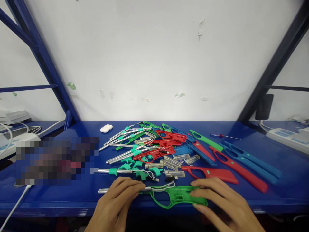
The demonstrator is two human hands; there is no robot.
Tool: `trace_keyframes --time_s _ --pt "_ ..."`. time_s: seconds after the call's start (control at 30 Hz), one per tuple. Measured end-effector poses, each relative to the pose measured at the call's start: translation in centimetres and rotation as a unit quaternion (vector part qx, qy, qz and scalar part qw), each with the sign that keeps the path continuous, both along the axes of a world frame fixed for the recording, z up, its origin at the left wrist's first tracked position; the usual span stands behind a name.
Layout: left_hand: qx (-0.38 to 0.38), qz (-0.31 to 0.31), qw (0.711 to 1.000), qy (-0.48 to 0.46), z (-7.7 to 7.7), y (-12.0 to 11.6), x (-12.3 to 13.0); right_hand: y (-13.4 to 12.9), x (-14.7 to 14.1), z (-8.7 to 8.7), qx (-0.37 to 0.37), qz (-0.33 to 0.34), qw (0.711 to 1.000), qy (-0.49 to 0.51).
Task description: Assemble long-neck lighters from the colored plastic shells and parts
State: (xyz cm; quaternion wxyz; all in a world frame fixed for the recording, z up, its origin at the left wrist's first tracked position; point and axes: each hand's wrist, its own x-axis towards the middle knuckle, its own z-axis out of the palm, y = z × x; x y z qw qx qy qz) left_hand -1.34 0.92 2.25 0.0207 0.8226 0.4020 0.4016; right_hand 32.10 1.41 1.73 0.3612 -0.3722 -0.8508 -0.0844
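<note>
At the table's front edge, a green lighter shell half [182, 195] lies with its hollow side up. My left hand [116, 201] closes its fingers on a metal lighter tube [103, 191] where it meets the shell's narrow end. White wires [166, 187] loop from the tube over the shell. My right hand [222, 201] grips the wide handle end between thumb and fingers. Just beyond are another metal tube with a teal sleeve [113, 171], a red shell piece [219, 174], and several clear fuel tanks [175, 174]. My fingers hide where tube and shell meet.
A pile of red shell halves [166, 141], metal tubes and teal triggers [125, 166] covers the table's middle. Long blue handles [256, 164] and a screwdriver [224, 135] lie right. A white case [106, 128] stands back left; a pixelated patch covers the left side.
</note>
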Motion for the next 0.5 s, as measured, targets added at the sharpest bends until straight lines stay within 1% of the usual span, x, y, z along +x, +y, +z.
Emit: trace_keyframes --time_s 0.3,0.5 --pt "0.017 0.009 1.000 -0.007 -0.47 -0.05 -0.05 0.01 0.02 -0.33 -0.011 0.004 1.000 -0.001" --pt "0.031 -0.008 0.999 -0.009 -0.44 -0.05 0.05 -0.12 -0.04 -0.16 -0.014 0.006 1.000 0.009"
